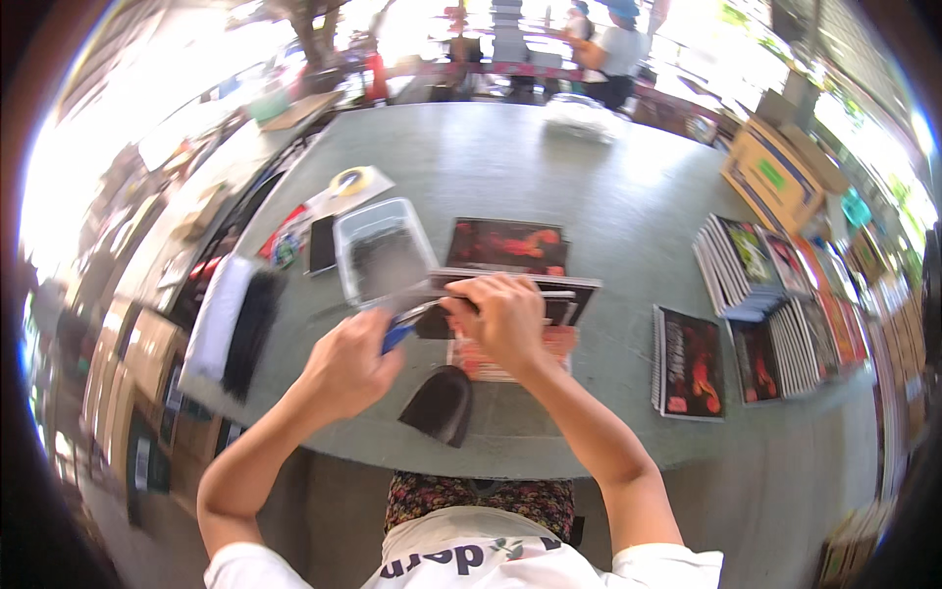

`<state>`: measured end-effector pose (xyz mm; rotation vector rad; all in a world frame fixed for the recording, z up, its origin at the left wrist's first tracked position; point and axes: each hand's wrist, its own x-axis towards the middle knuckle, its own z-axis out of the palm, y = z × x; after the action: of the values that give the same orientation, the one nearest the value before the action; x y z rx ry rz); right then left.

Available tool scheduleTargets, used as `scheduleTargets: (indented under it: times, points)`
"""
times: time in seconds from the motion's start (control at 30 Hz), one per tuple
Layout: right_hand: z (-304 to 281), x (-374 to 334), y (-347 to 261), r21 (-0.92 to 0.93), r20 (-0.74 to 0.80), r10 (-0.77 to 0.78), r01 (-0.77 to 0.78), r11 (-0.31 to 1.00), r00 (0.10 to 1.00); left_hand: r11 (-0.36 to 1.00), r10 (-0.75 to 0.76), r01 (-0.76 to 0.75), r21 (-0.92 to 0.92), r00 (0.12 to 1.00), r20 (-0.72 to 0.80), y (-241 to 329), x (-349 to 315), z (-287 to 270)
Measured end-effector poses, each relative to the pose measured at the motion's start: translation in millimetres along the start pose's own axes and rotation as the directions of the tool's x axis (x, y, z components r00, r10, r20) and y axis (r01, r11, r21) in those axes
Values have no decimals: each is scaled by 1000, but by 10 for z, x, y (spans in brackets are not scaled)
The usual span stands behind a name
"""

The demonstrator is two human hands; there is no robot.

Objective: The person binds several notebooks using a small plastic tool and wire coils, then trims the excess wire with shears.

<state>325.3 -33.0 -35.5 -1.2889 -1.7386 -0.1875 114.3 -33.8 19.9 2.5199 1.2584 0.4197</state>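
My left hand (351,361) is closed around a blue-handled metal tool (397,336), whose exact kind is blurred. Its metal end points to the near left edge of a dark spiral notebook (574,285). That notebook stands tilted on the table, gripped along its upper edge by the fingers of my right hand (502,316). Behind it lies another dark notebook with a red picture (505,245). Beneath my right hand, a reddish printed sheet or cover (564,346) shows in part. A dark, round-ended piece (438,404) rests close to the table's front edge.
Left of the notebooks stands a clear plastic tub (412,224) with dark contents, beside a black flat object (321,245) and a tape roll (350,181). A bundle of black strands (253,329) lies farther left. Notebook stacks (741,265) and a cardboard box (775,175) stand right.
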Motion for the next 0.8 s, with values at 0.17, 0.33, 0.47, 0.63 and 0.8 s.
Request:
scheduleTargets:
  times: [0.17,0.33,0.47,0.63,0.8]
  points:
    - [104,16,-176,28,53,-12,10,1000,999,974,-80,74,214,997,20,20,-71,-49]
    - [90,-9,-110,12,19,9,-9,1000,1000,962,-100,88,260,994,33,109,-16,-43]
    - [73,-13,-142,10,14,11,-11,1000,1000,947,-110,90,308,993,46,174,34,-94]
    - [94,-23,-128,-37,27,11,-10,999,1000,936,-31,19,353,999,27,142,132,-47]
    - [78,44,-71,-109,65,36,-29,994,997,969,114,-89,232,989,-98,-56,14,93]
